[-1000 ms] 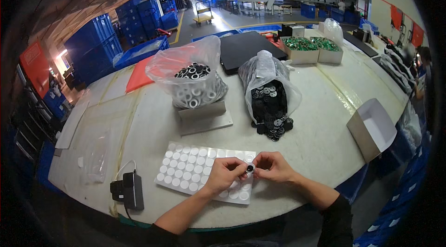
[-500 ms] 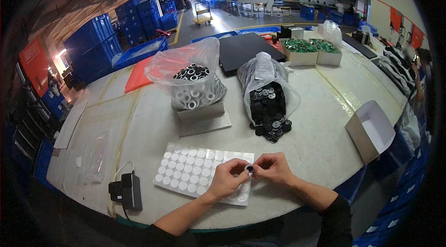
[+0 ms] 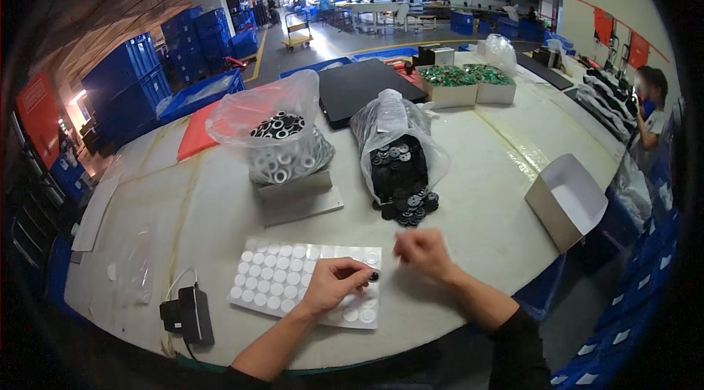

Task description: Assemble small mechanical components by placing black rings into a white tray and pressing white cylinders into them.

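Factory hall, pale worktable (image 3: pixel 220 207). Left hand (image 3: pixel 334 284) rests on the sheet of round white pads (image 3: pixel 282 280), fingers pinched on a small black disc (image 3: pixel 374 276) at the sheet's right part. Right hand (image 3: pixel 422 251) hovers just beside, blurred, loosely curled, seemingly empty. Most pads remain on the sheet, and the bag of black discs (image 3: pixel 400 163) is well filled: judged early in the run.

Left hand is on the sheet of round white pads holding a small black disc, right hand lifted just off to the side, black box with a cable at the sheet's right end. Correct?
Not quite. In the head view the black box with its cable sits at the left end of the sheet of round white pads, not the right. The rest holds: the left hand holds a small black disc over the sheet, and the right hand is lifted beside it.
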